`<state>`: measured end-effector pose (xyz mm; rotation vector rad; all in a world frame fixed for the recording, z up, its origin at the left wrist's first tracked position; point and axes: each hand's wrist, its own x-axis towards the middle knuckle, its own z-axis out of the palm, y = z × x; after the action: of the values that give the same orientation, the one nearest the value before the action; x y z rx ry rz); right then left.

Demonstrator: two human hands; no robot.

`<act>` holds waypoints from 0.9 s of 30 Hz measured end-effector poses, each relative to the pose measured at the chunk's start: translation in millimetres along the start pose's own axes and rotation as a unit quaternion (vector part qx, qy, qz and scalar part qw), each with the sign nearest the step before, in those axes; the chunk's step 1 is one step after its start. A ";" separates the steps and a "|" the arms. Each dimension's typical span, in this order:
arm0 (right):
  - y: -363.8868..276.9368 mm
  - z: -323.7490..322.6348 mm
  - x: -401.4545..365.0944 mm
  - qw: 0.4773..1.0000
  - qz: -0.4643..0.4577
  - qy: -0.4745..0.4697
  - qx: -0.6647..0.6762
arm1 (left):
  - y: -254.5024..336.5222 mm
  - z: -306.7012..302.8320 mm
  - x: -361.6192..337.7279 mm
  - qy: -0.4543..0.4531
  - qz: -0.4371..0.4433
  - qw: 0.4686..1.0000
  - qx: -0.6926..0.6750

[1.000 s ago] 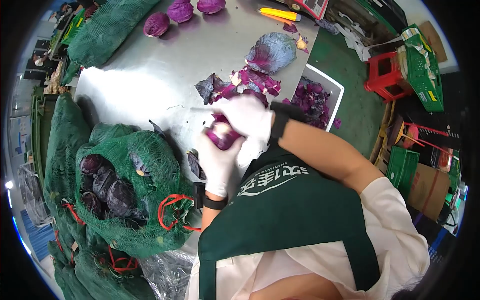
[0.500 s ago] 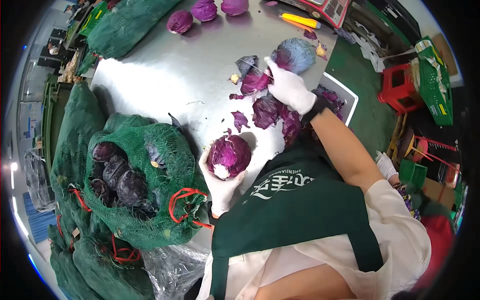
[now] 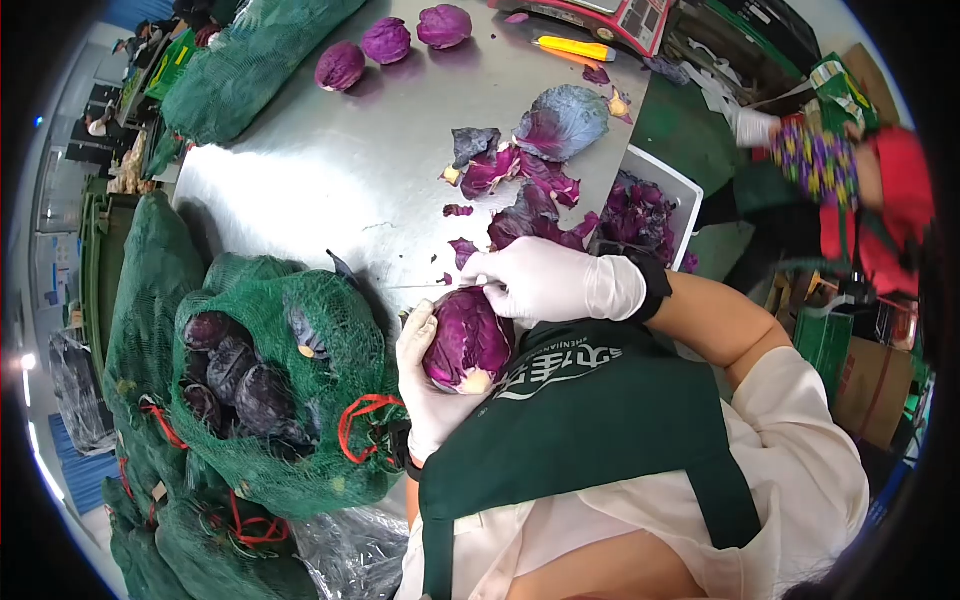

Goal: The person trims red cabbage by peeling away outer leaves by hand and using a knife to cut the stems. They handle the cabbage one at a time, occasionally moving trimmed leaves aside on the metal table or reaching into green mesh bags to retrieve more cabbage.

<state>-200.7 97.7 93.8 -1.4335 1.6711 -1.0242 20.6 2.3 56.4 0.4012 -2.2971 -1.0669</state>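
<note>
And here is the table (image 3: 320,170), shiny metal, filling the upper centre of the frame, with a bright glare across its left half. At its near side, just below the middle of the picture, the left hand (image 3: 425,380) in a white glove has its fingers clamped around a red cabbage (image 3: 468,340), pale stem end turned down toward the apron (image 3: 590,430). Over the top comes the right hand (image 3: 550,280), gloved too, fingers curled in close above the cabbage; whether they pinch anything, I cannot tell.

Look at the surface: torn leaves (image 3: 490,172) spread right of centre, a large leaf (image 3: 565,122) just above them, and a yellow-handled tool (image 3: 575,48) near the upper right corner. Three whole cabbages (image 3: 386,40) line up along the top, beside a green net sack (image 3: 245,80) at upper left.

Now the edges! The right one slants down past a white bin (image 3: 670,170) of purple scraps, green floor (image 3: 690,115) beyond it, and another person in red (image 3: 890,200) at far right. On the left, an open net bag (image 3: 290,470) of dark cabbages crowds the lower side, close to the left wrist. Between bag and leaves runs a broad stretch of gleaming metal, the widest room for moving, up and left of both hands.
</note>
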 end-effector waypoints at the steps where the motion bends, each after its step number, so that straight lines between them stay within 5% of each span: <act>1: -0.3 -6.1 -2.4 0.999 0.009 0.033 0.019 | -3.3 0.7 -3.0 0.004 0.000 1.000 -0.024; 3: 30.8 -17.4 -6.1 0.992 0.034 0.111 0.040 | 3.9 -1.1 2.0 0.045 0.001 0.996 -0.075; 6: 68.5 -48.3 -19.1 0.944 0.224 0.206 0.125 | 2.8 -9.1 4.9 0.127 -0.081 0.959 -0.238; 7: 101.9 -52.6 -25.2 0.937 0.152 0.214 -0.230 | 2.2 -11.4 8.9 0.130 -0.092 0.955 -0.249; 8: 74.2 -57.8 -26.1 0.908 0.178 0.177 -0.336 | 1.7 -13.1 12.6 0.130 -0.102 0.951 -0.262; 10: 12.8 -57.1 -22.7 0.978 0.115 0.123 -0.125 | -1.8 -14.4 16.0 0.111 -0.101 0.951 -0.269; 11: 2.7 -48.4 -16.7 0.991 -0.005 0.106 -0.086 | -2.8 -12.4 18.5 0.087 -0.104 0.951 -0.279; 12: -5.7 -41.1 -11.3 0.987 -0.124 0.087 -0.046 | -0.3 -9.9 21.0 0.080 -0.102 0.951 -0.282; 14: -24.1 -31.6 -0.9 0.986 -0.150 -0.014 0.065 | 7.0 -6.3 24.3 0.037 -0.134 0.931 -0.338; 15: -25.9 -30.6 2.8 0.980 -0.197 0.014 -0.006 | 8.8 -4.4 24.7 0.032 -0.141 0.926 -0.349; 20: -6.5 -30.8 2.7 0.970 -0.243 -0.026 -0.008 | 3.7 0.2 22.7 0.015 -0.140 0.937 -0.321; 23: -10.8 -33.0 -9.7 0.974 -0.208 -0.050 0.073 | 7.4 3.1 23.7 0.060 -0.213 0.905 -0.362; 27: 5.7 -48.7 -38.9 0.992 -0.104 -0.018 0.076 | -38.0 11.4 -3.8 0.164 -0.250 0.735 -0.608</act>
<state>-240.9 142.7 110.8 -1.5374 1.4068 -1.2042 17.8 -13.2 19.8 0.5652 -0.7922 -2.2412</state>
